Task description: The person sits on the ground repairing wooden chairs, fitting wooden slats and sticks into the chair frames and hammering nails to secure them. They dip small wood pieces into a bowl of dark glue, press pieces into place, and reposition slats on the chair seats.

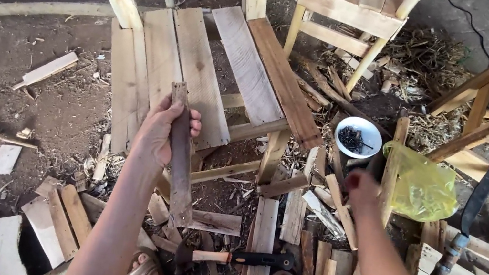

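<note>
At left centre, the left hand (pixel 160 131) is gripping a weathered wooden slat (pixel 179 156), fingers clamped around its upper part, holding it upright over the unfinished wooden chair (pixel 229 69). Lower centre, a hatchet (pixel 232 257) is lying among offcuts. Right of centre, the right hand (pixel 363 184) is reaching, fingers apparently drawn together but blurred, just below a white bowl of dark nails (pixel 358 136). A crumpled yellow plastic bag (pixel 421 185) is sitting beside it.

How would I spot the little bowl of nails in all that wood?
Start at the unfinished slatted chair lying on the ground. Look just right of its seat, beside the yellow plastic bag: the white bowl is the only round thing there, with dark nails inside.
</note>
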